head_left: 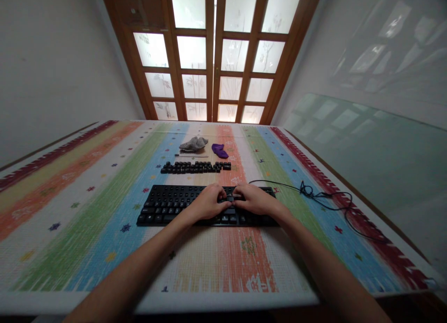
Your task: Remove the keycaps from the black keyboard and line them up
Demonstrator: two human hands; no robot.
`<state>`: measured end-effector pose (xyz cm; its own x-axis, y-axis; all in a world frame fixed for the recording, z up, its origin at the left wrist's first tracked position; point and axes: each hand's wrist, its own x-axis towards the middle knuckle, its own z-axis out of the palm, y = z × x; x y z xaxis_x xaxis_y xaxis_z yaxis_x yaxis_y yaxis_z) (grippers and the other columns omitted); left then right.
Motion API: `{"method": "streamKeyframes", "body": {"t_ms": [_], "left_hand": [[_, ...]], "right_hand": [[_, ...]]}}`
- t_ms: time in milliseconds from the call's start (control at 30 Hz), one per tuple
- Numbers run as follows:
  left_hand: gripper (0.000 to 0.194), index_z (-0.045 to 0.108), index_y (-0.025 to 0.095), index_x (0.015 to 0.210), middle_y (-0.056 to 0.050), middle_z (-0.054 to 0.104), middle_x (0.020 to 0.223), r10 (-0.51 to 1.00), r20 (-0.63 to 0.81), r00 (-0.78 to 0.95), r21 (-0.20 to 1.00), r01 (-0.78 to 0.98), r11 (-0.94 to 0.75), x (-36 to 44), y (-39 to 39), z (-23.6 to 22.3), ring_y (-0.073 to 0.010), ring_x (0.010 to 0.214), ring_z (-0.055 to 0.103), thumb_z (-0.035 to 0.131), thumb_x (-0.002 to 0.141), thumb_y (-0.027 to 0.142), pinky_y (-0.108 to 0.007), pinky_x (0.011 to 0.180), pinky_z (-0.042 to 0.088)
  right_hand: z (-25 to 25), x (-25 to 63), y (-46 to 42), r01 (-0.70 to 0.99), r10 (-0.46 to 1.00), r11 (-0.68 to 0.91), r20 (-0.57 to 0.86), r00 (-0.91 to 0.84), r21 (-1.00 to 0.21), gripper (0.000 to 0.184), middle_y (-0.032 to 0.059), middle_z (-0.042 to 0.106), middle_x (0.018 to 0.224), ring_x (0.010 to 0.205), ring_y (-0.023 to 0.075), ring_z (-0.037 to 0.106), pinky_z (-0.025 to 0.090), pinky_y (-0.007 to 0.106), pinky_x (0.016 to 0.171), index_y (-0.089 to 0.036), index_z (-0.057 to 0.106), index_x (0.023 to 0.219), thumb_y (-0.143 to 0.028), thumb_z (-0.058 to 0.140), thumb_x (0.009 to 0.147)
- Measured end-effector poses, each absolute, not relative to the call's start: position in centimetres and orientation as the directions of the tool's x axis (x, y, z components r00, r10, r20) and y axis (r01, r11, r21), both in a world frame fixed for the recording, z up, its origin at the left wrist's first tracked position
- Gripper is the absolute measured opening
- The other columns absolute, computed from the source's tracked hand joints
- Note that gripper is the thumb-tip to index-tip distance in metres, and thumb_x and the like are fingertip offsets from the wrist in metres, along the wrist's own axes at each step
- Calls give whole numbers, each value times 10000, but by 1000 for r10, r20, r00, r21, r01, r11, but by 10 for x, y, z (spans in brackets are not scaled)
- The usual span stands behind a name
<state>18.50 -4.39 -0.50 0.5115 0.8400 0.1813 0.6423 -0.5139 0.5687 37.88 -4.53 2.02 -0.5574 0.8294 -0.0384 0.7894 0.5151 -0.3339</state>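
Note:
A black keyboard [164, 211] lies across the striped tablecloth in front of me, and its upper rows show bare key stems without caps. Both hands rest over its right half, thumbs and fingertips close together. My left hand [210, 202] is curled in a pinch at the keys between the hands. Facing it, my right hand [256, 199] has thumb and finger pinched at the same spot. A small thin thing shows near the right fingertips, too small to name. Beyond the keyboard, loose black keycaps [195, 167] sit in rows.
Behind the keycaps lie a thin stick-like tool [192, 155], a crumpled grey cloth [193, 144] and a purple cloth [220, 150]. The black cable [324, 194] runs from the keyboard and tangles on the right. Wood-framed glass doors [213, 57] stand past the table's far edge.

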Motion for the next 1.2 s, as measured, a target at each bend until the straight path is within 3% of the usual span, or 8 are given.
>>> {"method": "streamKeyframes", "body": {"t_ms": [133, 267, 567, 700, 800, 1033, 1200], "left_hand": [[107, 657, 149, 792, -37, 656, 777, 821, 186, 539, 574, 619, -536, 183, -40, -5, -174, 714, 589, 692, 807, 249, -278, 646, 437], [98, 712, 162, 815, -37, 677, 775, 816, 193, 545, 562, 621, -547, 181, -39, -4, -173, 707, 596, 697, 811, 258, -276, 645, 437], [130, 766, 189, 828, -46, 673, 767, 778, 243, 579, 525, 596, -608, 182, -43, -1, -191, 747, 611, 661, 860, 259, -303, 713, 455], [135, 759, 183, 882, -60, 702, 819, 780, 269, 565, 537, 584, -608, 181, -46, -4, -204, 798, 627, 656, 870, 269, -320, 765, 473], [152, 741, 163, 944, -75, 696, 875, 766, 281, 578, 525, 576, -627, 178, -47, -7, -216, 851, 631, 656, 875, 267, -337, 814, 489], [209, 695, 175, 1078, -97, 664, 1026, 739, 346, 579, 494, 557, -668, 176, -56, -12, -222, 976, 617, 588, 911, 242, -374, 919, 491], [195, 702, 177, 1056, -94, 666, 1018, 743, 353, 568, 475, 576, -666, 175, -61, -13, -229, 976, 607, 590, 911, 244, -393, 913, 480]], "right_hand": [[20, 382, -40, 775, 812, 543, -32, -583, -324, 119, 51, 627, 786, 694, 167, 528, 345, 259, 615, -137, 641, 827, -253, 665, 840], [19, 384, -39, 717, 754, 628, 8, -657, -303, 117, 68, 621, 859, 745, 175, 551, 363, 271, 653, -148, 649, 808, -230, 608, 882], [11, 382, -47, 745, 762, 638, 16, -648, -196, 136, 98, 618, 957, 799, 206, 591, 410, 302, 685, -129, 631, 959, -228, 558, 901], [11, 388, -48, 713, 759, 640, 93, -645, -287, 135, 87, 630, 956, 850, 205, 605, 436, 303, 741, -147, 639, 971, -238, 559, 911], [21, 390, -50, 680, 769, 631, 185, -612, -373, 201, 81, 633, 938, 869, 193, 597, 441, 305, 791, -162, 627, 966, -243, 443, 979], [42, 390, -55, 684, 873, 472, 407, -271, -556, 383, 59, 619, 825, 800, 186, 589, 443, 310, 776, -182, 588, 815, -387, 330, 1011], [30, 392, -53, 567, 942, 322, 315, -114, -758, 430, 30, 621, 672, 643, 172, 577, 442, 292, 630, -180, 617, 746, -526, 445, 935]]}}
